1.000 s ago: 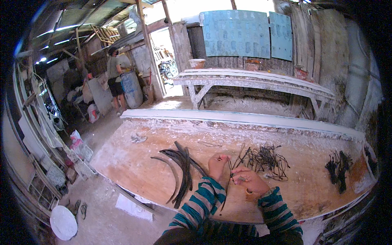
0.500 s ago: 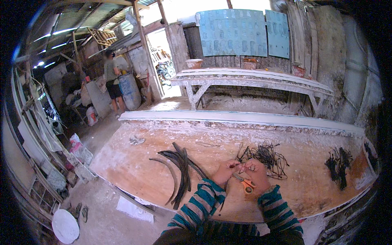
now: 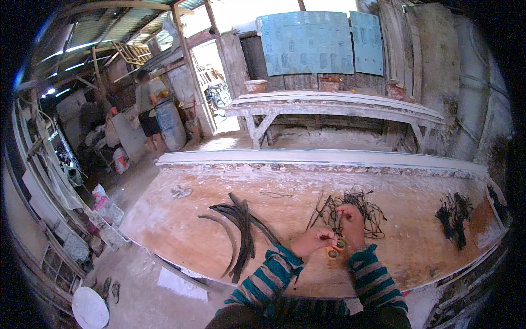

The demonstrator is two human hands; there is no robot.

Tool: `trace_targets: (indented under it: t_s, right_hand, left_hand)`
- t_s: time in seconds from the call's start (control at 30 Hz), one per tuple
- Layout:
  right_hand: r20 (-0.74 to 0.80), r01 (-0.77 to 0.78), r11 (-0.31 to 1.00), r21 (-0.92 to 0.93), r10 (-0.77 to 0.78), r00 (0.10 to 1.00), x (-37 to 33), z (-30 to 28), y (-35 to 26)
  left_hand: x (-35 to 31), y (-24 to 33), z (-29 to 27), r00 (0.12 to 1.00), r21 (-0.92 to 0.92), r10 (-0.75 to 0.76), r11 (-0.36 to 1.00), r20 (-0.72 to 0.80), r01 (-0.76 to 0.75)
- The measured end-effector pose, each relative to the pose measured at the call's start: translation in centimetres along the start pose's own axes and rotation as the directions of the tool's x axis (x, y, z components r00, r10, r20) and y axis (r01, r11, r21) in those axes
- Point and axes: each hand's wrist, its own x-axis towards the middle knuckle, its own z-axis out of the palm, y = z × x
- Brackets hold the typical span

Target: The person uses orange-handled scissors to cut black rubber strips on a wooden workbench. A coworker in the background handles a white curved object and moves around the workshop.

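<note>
My left hand (image 3: 314,242) is over the wooden table with its fingertips pinched; whatever they hold is too thin to make out. My right hand (image 3: 352,223) is a little farther off, its fingers closed at the near side of a tangled pile of thin black cords (image 3: 373,211). A dark strand shows by its fingertips, but I cannot tell whether it is gripped. Between and just below the hands lie orange-handled scissors (image 3: 332,253), partly hidden by them. Left of my left hand, several long, curved black strips (image 3: 241,230) are heaped together.
Bundles of black cord (image 3: 454,219) lie at the table's right end. A long white board (image 3: 307,157) edges the far side of the table (image 3: 181,230). Beyond stands a whitened bench (image 3: 339,108) with pots. A person (image 3: 147,104) stands by a blue barrel (image 3: 171,125) at the back left.
My hands have moved apart: the right went forward to the cord pile, the left slightly right and nearer me. The scissors are now more covered. The view has shifted slightly.
</note>
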Motion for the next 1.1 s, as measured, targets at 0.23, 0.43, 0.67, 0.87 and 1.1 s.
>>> trace_targets:
  t_s: [0.23, 0.43, 0.67, 0.87, 1.1]
  right_hand:
    - [0.048, -0.034, 0.997, -0.066, 0.037, 0.998, 0.1, -0.4, -0.6]
    - [0.066, -0.172, 0.985, 0.023, 0.17, 0.983, 0.2, -0.3, 0.7]
    - [-0.023, -0.137, 0.99, -0.016, 0.137, 0.99, 0.5, -0.4, 0.4]
    - [-0.021, -0.116, 0.993, 0.027, 0.116, 0.993, 0.7, -1.2, 1.2]
    - [0.218, -0.092, 0.995, -0.033, 0.097, 0.971, -0.3, -0.9, -3.5]
  left_hand:
    - [-0.2, 0.7, 0.7, 1.0, 0.062, -0.007, 0.998, 0.027, 0.005]
    - [-0.3, 1.0, 1.1, 0.998, 0.019, -0.048, 0.999, 0.049, 0.047]
    - [-0.4, 0.4, -0.7, 0.994, 0.099, -0.083, 0.991, -0.067, 0.089]
    - [-0.4, 1.1, -2.8, 0.807, 0.038, -0.09, 0.99, -0.584, 0.137]
    - [-1.2, -2.1, -6.9, 0.694, 0.129, 0.061, 0.99, -0.718, 0.047]
